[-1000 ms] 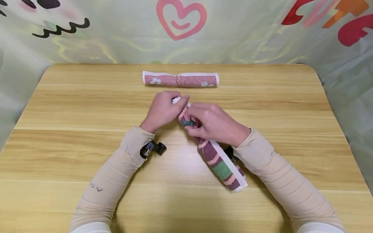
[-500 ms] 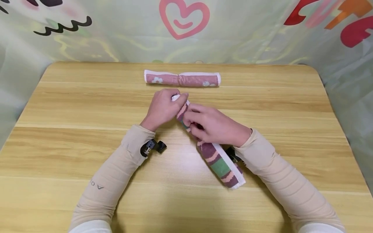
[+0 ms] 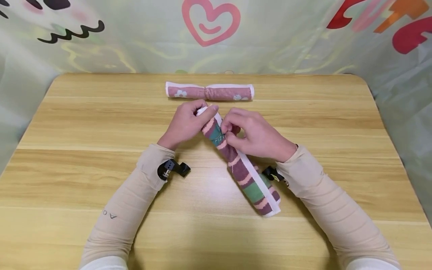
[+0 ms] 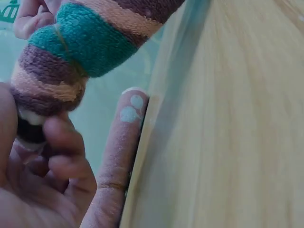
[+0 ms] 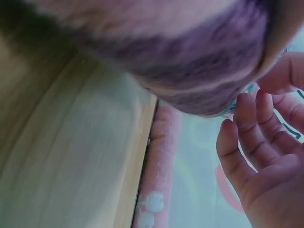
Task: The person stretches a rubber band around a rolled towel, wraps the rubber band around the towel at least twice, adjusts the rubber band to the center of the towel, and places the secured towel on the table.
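A rolled towel with purple, peach and green stripes and a white edge slants between the hands. My left hand grips its upper end, thumb on top, fingers curled round the roll. A thin rubber band circles the teal stripe close to that hand and draws the cloth in. My right hand is at the towel's right side, thumb and forefinger pinched together at the band. Its other fingers are bent in the right wrist view. The lower end of the roll points toward the front right.
A pink rolled towel with white flowers, cinched at its middle, lies near the far edge of the wooden table. Behind the table hangs a printed curtain. Wrist cameras are strapped over the beige sleeves.
My right hand has drawn back from over the towel to its right side, so the teal stripe and band now show. My left hand has shifted slightly up with the towel's end.
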A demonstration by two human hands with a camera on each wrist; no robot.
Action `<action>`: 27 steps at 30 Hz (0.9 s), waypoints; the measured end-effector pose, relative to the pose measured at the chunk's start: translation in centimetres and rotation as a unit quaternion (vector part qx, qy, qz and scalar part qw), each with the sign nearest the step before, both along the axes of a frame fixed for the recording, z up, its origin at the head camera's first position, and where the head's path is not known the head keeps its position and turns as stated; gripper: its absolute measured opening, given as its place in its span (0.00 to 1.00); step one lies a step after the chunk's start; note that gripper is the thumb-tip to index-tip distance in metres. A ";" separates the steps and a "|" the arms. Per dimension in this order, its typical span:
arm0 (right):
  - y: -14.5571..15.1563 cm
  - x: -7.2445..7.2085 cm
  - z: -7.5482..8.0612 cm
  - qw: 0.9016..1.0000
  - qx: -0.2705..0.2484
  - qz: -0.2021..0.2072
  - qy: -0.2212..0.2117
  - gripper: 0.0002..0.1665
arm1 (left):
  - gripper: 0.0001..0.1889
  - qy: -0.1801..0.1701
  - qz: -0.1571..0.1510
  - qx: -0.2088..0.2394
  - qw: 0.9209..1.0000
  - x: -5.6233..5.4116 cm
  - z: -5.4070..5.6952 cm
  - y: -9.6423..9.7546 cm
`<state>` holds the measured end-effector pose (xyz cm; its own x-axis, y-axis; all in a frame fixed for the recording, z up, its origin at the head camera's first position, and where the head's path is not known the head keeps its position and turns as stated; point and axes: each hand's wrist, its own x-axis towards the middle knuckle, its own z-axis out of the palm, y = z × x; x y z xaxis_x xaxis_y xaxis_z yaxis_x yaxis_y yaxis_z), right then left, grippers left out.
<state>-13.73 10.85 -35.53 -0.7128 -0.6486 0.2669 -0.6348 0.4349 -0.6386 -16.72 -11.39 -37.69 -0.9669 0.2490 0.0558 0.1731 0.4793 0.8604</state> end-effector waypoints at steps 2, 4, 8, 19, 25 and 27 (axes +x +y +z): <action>0.1 -0.2 -0.1 1.000 0.002 -0.006 -0.008 0.06 | 0.16 -0.011 -0.004 0.015 1.000 0.0 -0.1 -0.1; 0.3 -0.4 -0.3 1.000 0.007 -0.011 -0.017 0.07 | 0.14 -0.026 -0.010 0.039 0.999 -0.1 -0.2 -0.2; 0.4 -0.7 -0.5 0.999 0.022 -0.015 -0.037 0.09 | 0.10 -0.059 -0.016 0.108 0.992 -0.2 -0.6 -0.3; 0.1 -0.9 -1.0 0.995 0.075 -0.024 -0.054 0.20 | 0.18 -0.144 -0.008 0.211 0.967 0.1 -1.6 -0.7; 0.3 -1.0 -1.2 0.996 0.075 -0.008 -0.056 0.19 | 0.25 -0.196 -0.016 0.205 0.959 0.6 -1.9 -1.3; 0.2 -0.9 -1.3 0.996 0.079 0.002 -0.030 0.17 | 0.24 -0.196 -0.013 0.199 0.960 0.8 -2.2 -1.4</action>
